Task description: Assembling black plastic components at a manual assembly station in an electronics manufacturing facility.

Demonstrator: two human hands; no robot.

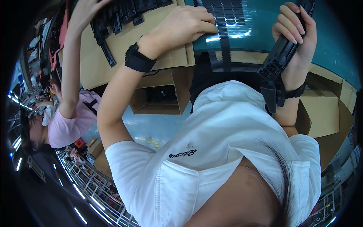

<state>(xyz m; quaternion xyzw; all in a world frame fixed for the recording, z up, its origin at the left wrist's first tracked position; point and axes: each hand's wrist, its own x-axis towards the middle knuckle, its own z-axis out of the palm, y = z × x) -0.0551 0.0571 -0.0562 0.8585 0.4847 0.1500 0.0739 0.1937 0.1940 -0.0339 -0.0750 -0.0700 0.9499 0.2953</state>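
Black all over, the long part (280, 55) is gripped in the right hand (300, 28) at right, seemingly mid-handling, while the left hand (189, 23) curls beside the ribbed strip (225, 47), its hold unclear, and dark pieces (118, 17) lie far left, whether finished or waiting I cannot tell.

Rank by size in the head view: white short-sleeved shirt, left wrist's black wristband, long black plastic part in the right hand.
1. White short-sleeved shirt
2. Long black plastic part, partly covered by the right hand
3. Black wristband, left wrist
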